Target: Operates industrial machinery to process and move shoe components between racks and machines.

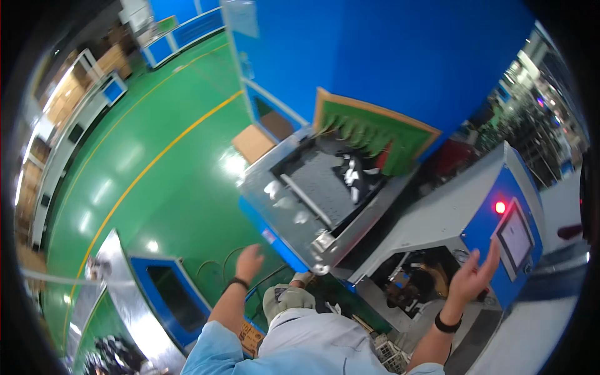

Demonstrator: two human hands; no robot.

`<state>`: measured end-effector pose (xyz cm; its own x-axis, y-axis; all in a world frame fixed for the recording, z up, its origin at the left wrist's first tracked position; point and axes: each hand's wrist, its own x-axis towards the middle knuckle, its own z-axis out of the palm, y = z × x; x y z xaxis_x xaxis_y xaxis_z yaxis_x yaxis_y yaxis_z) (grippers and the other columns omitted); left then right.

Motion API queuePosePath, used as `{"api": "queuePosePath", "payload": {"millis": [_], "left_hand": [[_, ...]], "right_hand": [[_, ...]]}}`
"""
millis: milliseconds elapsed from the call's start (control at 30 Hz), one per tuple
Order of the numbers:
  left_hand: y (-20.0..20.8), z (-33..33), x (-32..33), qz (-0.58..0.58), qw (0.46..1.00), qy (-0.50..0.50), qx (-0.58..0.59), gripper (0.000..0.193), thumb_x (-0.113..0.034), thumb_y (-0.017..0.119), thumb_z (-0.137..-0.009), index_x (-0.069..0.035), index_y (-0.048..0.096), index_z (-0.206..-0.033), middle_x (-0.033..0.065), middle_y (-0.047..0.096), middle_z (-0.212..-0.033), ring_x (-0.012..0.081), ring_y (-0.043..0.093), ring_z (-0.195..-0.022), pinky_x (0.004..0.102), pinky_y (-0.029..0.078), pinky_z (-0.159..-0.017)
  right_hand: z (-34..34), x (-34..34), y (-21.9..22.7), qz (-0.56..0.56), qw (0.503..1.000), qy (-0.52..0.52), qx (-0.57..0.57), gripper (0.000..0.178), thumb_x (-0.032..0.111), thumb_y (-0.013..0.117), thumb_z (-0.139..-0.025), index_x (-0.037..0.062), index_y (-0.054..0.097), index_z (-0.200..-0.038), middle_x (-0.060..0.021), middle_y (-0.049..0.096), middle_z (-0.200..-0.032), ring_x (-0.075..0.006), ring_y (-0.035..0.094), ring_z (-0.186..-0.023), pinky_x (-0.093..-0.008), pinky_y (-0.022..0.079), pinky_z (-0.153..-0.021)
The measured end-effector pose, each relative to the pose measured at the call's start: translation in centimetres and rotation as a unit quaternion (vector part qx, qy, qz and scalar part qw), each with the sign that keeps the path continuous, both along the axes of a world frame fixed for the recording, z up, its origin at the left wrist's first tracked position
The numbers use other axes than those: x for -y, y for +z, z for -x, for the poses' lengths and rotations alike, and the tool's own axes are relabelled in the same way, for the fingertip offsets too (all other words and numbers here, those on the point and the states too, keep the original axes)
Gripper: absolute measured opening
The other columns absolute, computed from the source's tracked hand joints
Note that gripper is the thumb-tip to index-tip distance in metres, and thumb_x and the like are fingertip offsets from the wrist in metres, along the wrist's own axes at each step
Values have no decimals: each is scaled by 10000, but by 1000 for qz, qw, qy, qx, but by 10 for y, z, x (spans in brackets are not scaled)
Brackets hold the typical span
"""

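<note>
My right hand (473, 278) is raised on the right with its fingers stretched out and nothing in it. It is nearest to a blue control panel (491, 232) with a light-coloured screen (514, 240) and a lit red lamp (500, 207); I cannot tell if it touches the panel. My left hand (249, 264) is held out over the floor, beside the front corner of a metal conveyor table (259, 179). Its fingers are blurred, and no object shows in it. Black-and-white pieces that look like shoes (354, 179) lie on the dark conveyor bed (320, 177).
A big blue machine (387, 56) rises behind the conveyor, with a green flap curtain (369, 134) at its opening. Crumpled clear wrapping (286, 203) lies on the table's left side. A cardboard box (253, 144) sits beyond it. A silver-topped bench (128, 275) stands at left.
</note>
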<state>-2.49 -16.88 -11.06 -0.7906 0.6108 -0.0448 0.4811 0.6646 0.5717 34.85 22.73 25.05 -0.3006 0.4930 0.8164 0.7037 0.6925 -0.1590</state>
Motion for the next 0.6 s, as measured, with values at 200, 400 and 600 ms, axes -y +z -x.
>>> {"api": "queuePosePath", "payload": {"millis": [200,400,600], "left_hand": [[22,-40,-338,-27,939,-48,338,835,-459,795,-789,32,494,-1394,292,641,-1260,401,620,-1208,444,494,-1025],[-25,-35,-464,-143,954,11,264,1274,-419,891,-720,95,86,-1563,413,491,-1382,504,557,-1248,465,452,-1086],[-43,-28,-478,-13,977,-22,211,1019,-179,689,-864,52,-8,-1571,345,587,-1314,487,589,-1203,498,473,-1044]], "right_hand": [[9,-31,-18,3,973,-153,175,527,292,471,-1031,-41,529,-1435,-230,472,-1540,-423,436,-1425,-515,304,-1190],[23,-21,-25,8,966,-179,185,597,375,371,-1053,-87,570,-1375,-282,527,-1473,-453,496,-1377,-536,324,-1175],[20,-30,-22,-10,963,-196,187,626,409,310,-1070,-78,555,-1379,-308,552,-1428,-460,512,-1359,-541,332,-1173]]}}
